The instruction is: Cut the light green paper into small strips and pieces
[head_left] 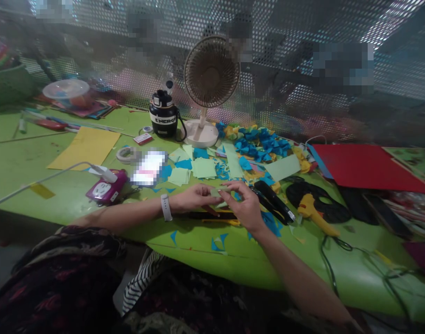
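Right now, our left hand (195, 197) and right hand (242, 207) meet just above the green surface (198, 248), curled inward with their fingertips pinching a small slip of pale green paper (220, 191) between them. The slip is thin and matte, and most of it is hidden by our fingers. A white watch strap (166, 207) circles our left wrist.

Just beneath the hands lies a long black strip (212, 215), and a glossy black tool (271, 202) sits just beside our right hand. Sharp little triangles of blue paper (217, 242) are scattered near the curved edge of the surface. Beyond the hands, flat pale green squares (203, 168) overlap among loose scraps, next to a heap of crumpled blue and yellow paper (257, 141). Farther left, a purple power socket (106, 187) trails a white cord (41, 183). A yellow-handled tool (313, 213) rests on a black shape (324, 204), and a smooth red sheet (365, 167) lies off to the right.
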The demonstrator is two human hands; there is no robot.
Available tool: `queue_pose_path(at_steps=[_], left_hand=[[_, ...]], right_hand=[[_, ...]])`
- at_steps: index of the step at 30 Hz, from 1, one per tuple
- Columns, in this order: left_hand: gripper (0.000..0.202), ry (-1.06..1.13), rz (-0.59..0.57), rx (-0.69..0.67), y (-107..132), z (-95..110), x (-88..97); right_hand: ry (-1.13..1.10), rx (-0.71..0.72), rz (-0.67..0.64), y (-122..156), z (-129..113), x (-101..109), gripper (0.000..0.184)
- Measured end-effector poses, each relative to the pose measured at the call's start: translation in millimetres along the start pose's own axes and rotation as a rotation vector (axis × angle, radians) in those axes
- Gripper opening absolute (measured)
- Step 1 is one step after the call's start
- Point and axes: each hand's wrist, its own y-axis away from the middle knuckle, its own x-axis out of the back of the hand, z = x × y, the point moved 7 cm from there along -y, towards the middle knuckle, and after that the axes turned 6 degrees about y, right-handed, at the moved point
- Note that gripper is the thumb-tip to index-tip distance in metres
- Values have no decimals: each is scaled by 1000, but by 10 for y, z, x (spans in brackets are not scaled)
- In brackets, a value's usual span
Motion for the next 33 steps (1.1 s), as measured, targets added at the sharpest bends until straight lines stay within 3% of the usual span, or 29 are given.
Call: queue_pose_path(at_steps=[9,12,17,33], left_hand=[[30,19,-37,-40,-36,-47,46],[30,15,-51,-40,-27,-39,29],[26,6,-55,-27,-14,-35,10],[31,-27,-108,-27,-13,-50,2]], right_hand=[[-83,-118,-32,22,96,-43,23],[-140,-197,-16,12,146,-28,35],[-242,-339,-165,13,183,-97,34],[-292,-356,-120,19,151,-82,33]])
